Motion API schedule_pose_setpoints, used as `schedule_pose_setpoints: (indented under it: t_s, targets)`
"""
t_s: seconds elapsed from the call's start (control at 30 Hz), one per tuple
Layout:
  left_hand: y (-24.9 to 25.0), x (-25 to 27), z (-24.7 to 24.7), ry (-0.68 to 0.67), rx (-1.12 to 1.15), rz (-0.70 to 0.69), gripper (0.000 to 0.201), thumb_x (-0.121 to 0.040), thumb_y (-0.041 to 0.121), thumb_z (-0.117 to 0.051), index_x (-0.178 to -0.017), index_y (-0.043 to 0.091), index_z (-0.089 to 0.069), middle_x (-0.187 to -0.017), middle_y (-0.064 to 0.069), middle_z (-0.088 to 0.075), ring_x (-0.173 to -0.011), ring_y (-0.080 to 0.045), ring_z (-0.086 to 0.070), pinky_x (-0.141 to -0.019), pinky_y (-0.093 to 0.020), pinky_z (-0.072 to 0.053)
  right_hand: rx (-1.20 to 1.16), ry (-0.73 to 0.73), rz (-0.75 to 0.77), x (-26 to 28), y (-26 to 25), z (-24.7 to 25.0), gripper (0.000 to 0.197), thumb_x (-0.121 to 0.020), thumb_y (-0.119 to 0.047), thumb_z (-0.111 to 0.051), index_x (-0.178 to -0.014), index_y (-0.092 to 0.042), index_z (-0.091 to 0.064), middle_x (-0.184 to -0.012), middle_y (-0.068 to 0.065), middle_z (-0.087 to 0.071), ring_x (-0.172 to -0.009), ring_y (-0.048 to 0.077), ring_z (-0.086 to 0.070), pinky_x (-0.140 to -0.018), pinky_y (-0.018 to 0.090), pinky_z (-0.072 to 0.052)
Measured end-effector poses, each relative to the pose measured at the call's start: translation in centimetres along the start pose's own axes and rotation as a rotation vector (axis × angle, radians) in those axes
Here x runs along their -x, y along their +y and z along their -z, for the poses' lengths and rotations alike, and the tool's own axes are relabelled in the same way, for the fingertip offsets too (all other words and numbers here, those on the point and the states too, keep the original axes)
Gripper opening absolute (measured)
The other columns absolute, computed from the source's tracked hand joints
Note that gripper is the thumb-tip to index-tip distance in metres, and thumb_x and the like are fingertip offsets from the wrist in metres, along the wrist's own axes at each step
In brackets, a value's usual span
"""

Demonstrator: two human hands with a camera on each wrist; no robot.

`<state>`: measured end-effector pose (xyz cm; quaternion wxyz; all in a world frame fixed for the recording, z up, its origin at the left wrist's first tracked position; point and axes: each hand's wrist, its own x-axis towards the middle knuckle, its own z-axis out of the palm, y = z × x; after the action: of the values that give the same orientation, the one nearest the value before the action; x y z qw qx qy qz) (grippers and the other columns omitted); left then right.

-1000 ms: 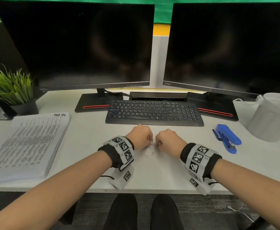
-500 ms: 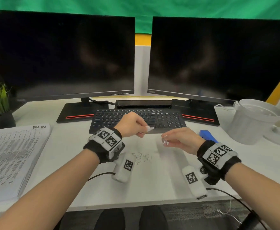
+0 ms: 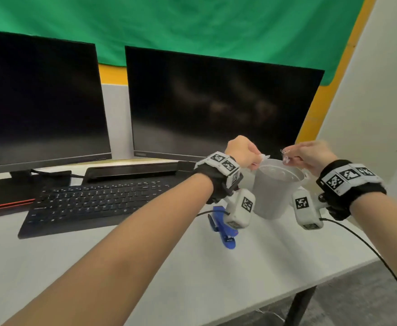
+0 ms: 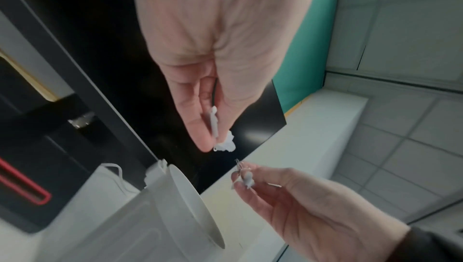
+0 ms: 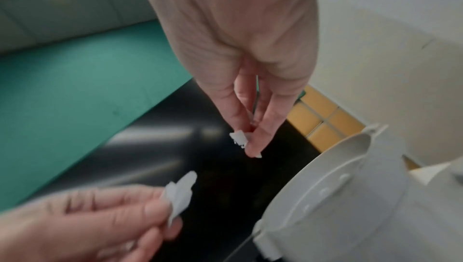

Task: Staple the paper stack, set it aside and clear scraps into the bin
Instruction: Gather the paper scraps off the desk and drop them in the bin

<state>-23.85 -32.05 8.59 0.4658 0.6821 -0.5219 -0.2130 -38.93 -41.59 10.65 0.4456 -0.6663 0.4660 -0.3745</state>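
A white plastic bin [image 3: 275, 196] stands at the desk's right end. Both hands hover over its open rim. My left hand [image 3: 259, 158] pinches a small white paper scrap [image 4: 225, 144] between thumb and fingers; the same scrap [image 5: 180, 193] shows in the right wrist view. My right hand [image 3: 289, 157] pinches another tiny scrap with bent staples [image 5: 239, 137], a wire end sticking up [image 3: 284, 151]. The blue stapler [image 3: 223, 234] lies on the desk below my left wrist. The paper stack is out of view.
A black keyboard [image 3: 98, 203] sits left of the bin, with two dark monitors [image 3: 39, 102] [image 3: 216, 109] behind. The desk's right edge [image 3: 322, 276] is close, beside a white wall. A black cable [image 3: 381, 255] hangs from my right wrist.
Both hands rose from the desk's middle and travelled right to above the bin, each carrying scraps. The head view swung right, so the paper stack and plant left the picture.
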Motion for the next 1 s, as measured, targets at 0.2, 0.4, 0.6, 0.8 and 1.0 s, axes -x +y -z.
schedule_pose_setpoints:
  t_s: [0.2, 0.4, 0.6, 0.8, 1.0]
  targets:
    - [1.6, -5.5, -5.7, 0.017, -0.202, 0.036, 0.02, -0.086, 0.021, -0.068, -0.096, 0.004, -0.074, -0.093, -0.014, -0.074, -0.087, -0.026, -0.072, -0.085, -0.035, -0.058, 0.476, 0.026, -0.044, -4.3, 2.6, 0.3, 0.013, -0.083, -0.001, -0.064, -0.094, 0.0, -0.072, -0.09, 0.02, -0.071, -0.079, 0.028, -0.068, -0.082, 0.039, -0.058]
    - [2.1, -7.4, -7.4, -0.093, -0.38, -0.001, 0.022, -0.089, 0.022, -0.063, -0.102, 0.006, -0.072, -0.095, -0.009, -0.067, -0.094, -0.027, -0.068, -0.083, -0.033, -0.055, 0.628, 0.049, 0.085, -4.4, 3.2, -0.4, 0.013, -0.085, -0.006, -0.064, -0.092, 0.0, -0.073, -0.089, 0.02, -0.071, -0.08, 0.03, -0.067, -0.079, 0.039, -0.057]
    - [2.0, -7.3, -7.2, -0.041, -0.402, -0.07, 0.015, -0.088, 0.011, -0.062, -0.096, 0.013, -0.075, -0.104, -0.008, -0.071, -0.096, -0.025, -0.067, -0.087, -0.034, -0.056, 0.703, 0.049, 0.184, -3.8, 3.4, -0.8, 0.015, -0.084, 0.003, -0.06, -0.087, -0.005, -0.072, -0.096, 0.013, -0.064, -0.094, 0.028, -0.058, -0.087, 0.038, -0.051]
    - [2.0, -6.0, -5.2, -0.016, -0.45, -0.141, 0.017, -0.089, 0.01, -0.059, -0.099, 0.014, -0.072, -0.101, -0.002, -0.068, -0.092, -0.019, -0.064, -0.085, -0.032, -0.054, 0.711, 0.05, 0.206, -2.9, 3.1, -1.3, 0.015, -0.085, 0.003, -0.058, -0.089, -0.004, -0.071, -0.096, 0.015, -0.065, -0.094, 0.031, -0.061, -0.079, 0.035, -0.051]
    - [1.7, -1.9, -0.5, 0.059, -0.39, -0.209, 0.018, -0.092, 0.016, -0.053, -0.096, 0.022, -0.07, -0.092, -0.001, -0.07, -0.089, -0.02, -0.068, -0.082, -0.036, -0.056, 0.744, 0.107, 0.394, -0.9, 2.7, -2.4, 0.026, -0.083, 0.008, -0.048, -0.085, -0.011, -0.065, -0.103, 0.016, -0.064, -0.094, 0.03, -0.057, -0.082, 0.038, -0.048]
